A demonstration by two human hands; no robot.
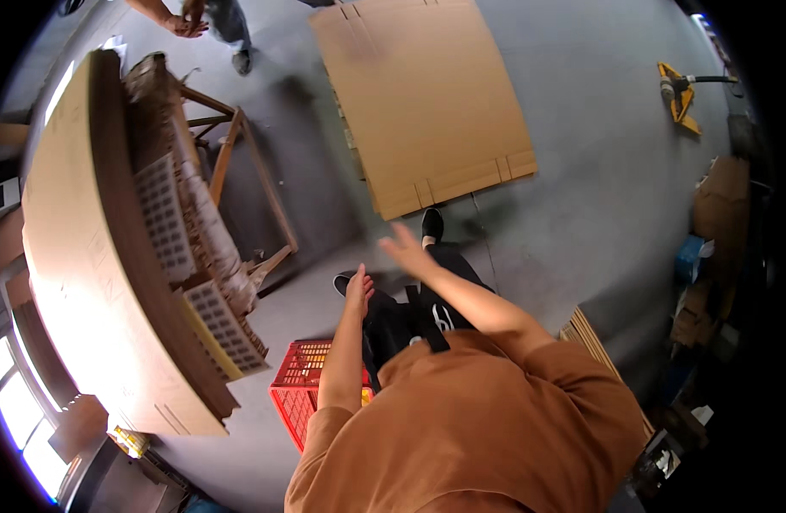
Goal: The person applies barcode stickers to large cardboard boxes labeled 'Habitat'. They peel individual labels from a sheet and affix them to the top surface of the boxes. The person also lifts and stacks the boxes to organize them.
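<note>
My left hand (359, 288) is raised in front of my legs with nothing in it, its fingers stretched out. To its right, my right hand (407, 255) is slightly blurred, its fingers apart and also holding nothing. Just beyond it lies a stack of flat brown cardboard sheets (423, 103), slotted along the near edge. Neither hand touches the stack. Off to the left stands another tall stack of cardboard sheets (94, 256), its top pale with glare.
A red plastic crate (304, 366) stands beside my left forearm. Past the left stack is a wooden frame (226, 158). Another person's hand (186, 26) shows at the top left. A yellow pallet-jack-like piece (679, 96) and folded cardboard (722, 201) are on the right.
</note>
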